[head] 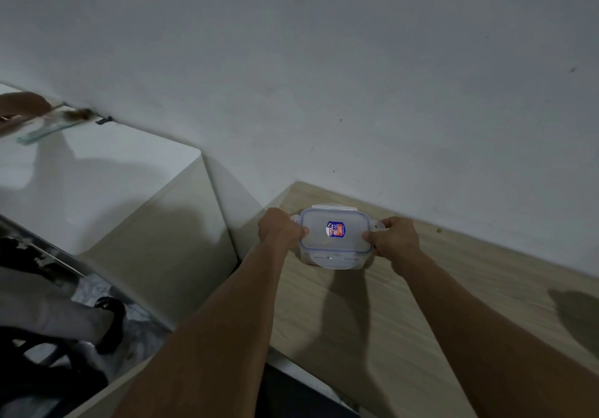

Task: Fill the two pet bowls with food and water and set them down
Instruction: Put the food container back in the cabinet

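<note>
Here, at the far left, a white cabinet (113, 171) stands beside the wooden counter (453, 304), a narrow gap between them. The left hand (280, 228) curls round the left end of a clear lidded box (335, 239), thumb on the lid's edge. The box sits at the counter's far left corner, near the wall; I cannot tell if it rests there or hangs just above. The right hand (397, 239) grips the right end, fingers at the side clip. Holding both ends steadies the box, likely to undo its clips and reach the pet food. Neither bowl is in view.
</note>
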